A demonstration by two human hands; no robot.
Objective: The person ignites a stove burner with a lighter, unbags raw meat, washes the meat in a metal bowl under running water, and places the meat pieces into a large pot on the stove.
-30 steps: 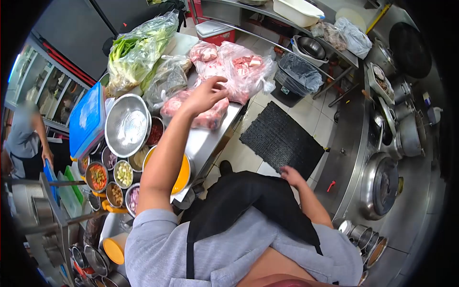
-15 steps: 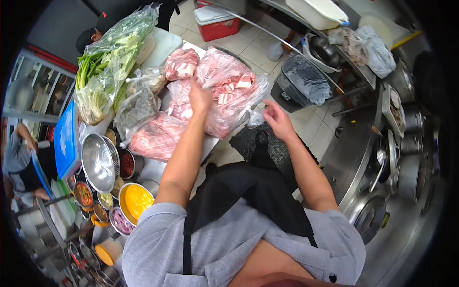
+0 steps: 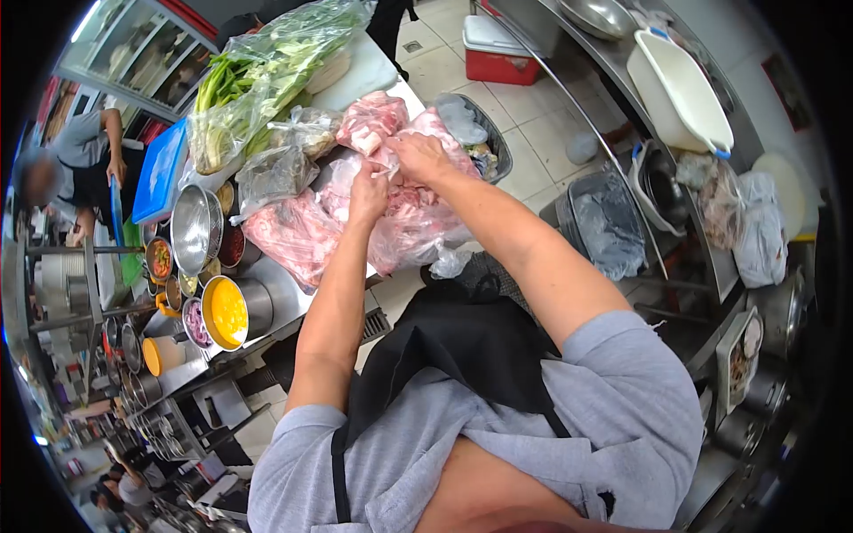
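Head view, from where I stand: left hand (image 3: pixel 369 191) clenched on the plastic of a large clear bag of pink raw meat (image 3: pixel 413 218); right hand (image 3: pixel 422 158) bent over the same bag's upper part, fingers closed on the plastic, exact fingertip contact hidden. The two hands are close together. Large bag lies at the worktop (image 3: pixel 289 298) edge nearest the wearer, toward the far end. Small clear bag of pink meat (image 3: pixel 371 123) just beside the right hand, on the far side. Flat clear bag of pale pink meat (image 3: pixel 293 238) on the near side of the large one, same edge.

Behind, toward the other long edge: big clear bag of leafy greens (image 3: pixel 275 84), clear bag with dark contents (image 3: pixel 274 180), white cutting board (image 3: pixel 360 75) near the far end. Nearer end: perforated round steel colander (image 3: pixel 195 229) tilted by a blue plastic lid (image 3: pixel 162 169), then round steel pot of yellow liquid (image 3: pixel 228 313) with a small bowl of chopped purple onion (image 3: pixel 196 323) beside it. Off the worktop: red cooler with white lid (image 3: pixel 499 58) on the floor, dark plastic-lined bin (image 3: pixel 609 226) under the steel shelving side.
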